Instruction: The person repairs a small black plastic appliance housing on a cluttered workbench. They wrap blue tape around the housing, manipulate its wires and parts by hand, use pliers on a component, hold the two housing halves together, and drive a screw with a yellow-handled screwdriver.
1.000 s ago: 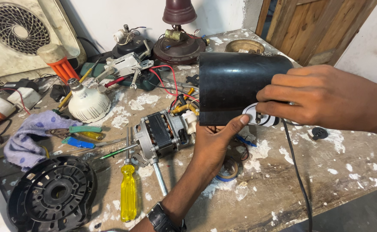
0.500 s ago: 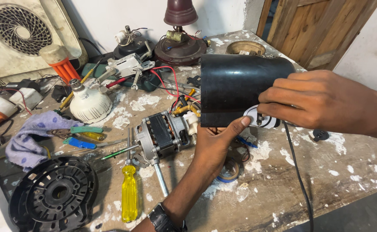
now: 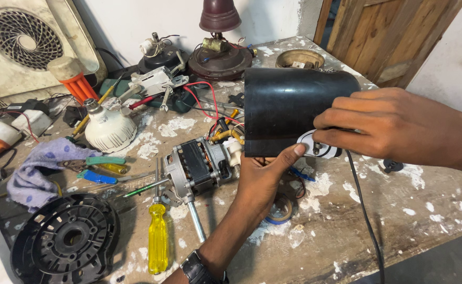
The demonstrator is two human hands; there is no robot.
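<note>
My right hand [image 3: 394, 126] grips a black cylindrical housing [image 3: 286, 108] from its right side, fingers closed over a white switch plate [image 3: 315, 144] on its lower face. From below, my left hand [image 3: 262, 181] supports the housing, thumb pressed against its lower edge beside the white plate. A fan motor [image 3: 199, 165] with copper windings and a steel shaft lies on the workbench just left of the housing, joined to it by coloured wires. A black cable [image 3: 365, 210] hangs from the housing toward the front edge.
On the paint-spattered bench [image 3: 425, 210] lie a yellow-handled screwdriver [image 3: 158, 242], a black round fan guard plate [image 3: 65, 242], green-handled pliers [image 3: 91, 163], a purple cloth [image 3: 36, 171], a white bulb [image 3: 107, 129], a tape roll [image 3: 281, 210] and a dark lamp base [image 3: 217, 58] at the back.
The housing and both hands have hardly moved; my right fingers shifted slightly over the white switch plate.
</note>
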